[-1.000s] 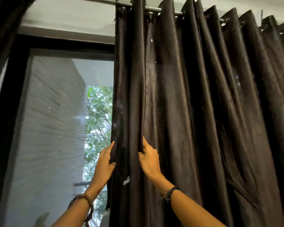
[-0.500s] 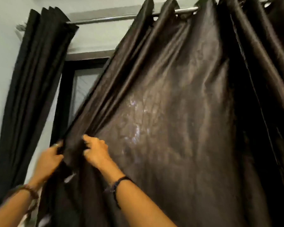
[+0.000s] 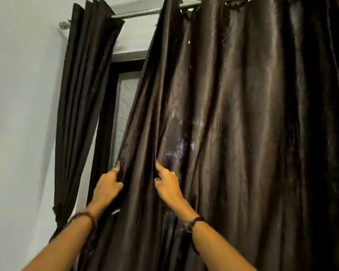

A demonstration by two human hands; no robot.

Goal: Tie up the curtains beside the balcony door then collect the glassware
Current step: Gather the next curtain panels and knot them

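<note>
A wide dark brown curtain (image 3: 233, 133) hangs from a metal rod (image 3: 141, 12) and covers most of the balcony door. My left hand (image 3: 108, 184) grips its left edge, fingers wrapped around the hem. My right hand (image 3: 166, 184) pinches a fold a little to the right, at the same height. A second dark curtain (image 3: 82, 106) hangs gathered at the far left and looks tied near its bottom. No glassware is in view.
A pale wall (image 3: 22, 114) fills the left side. A narrow strip of the door's dark frame and glass (image 3: 123, 106) shows between the two curtains.
The wide curtain has been drawn leftward across the door, covering most of the glass. Both hands moved left with its edge, and the view swung left to show the gathered curtain.
</note>
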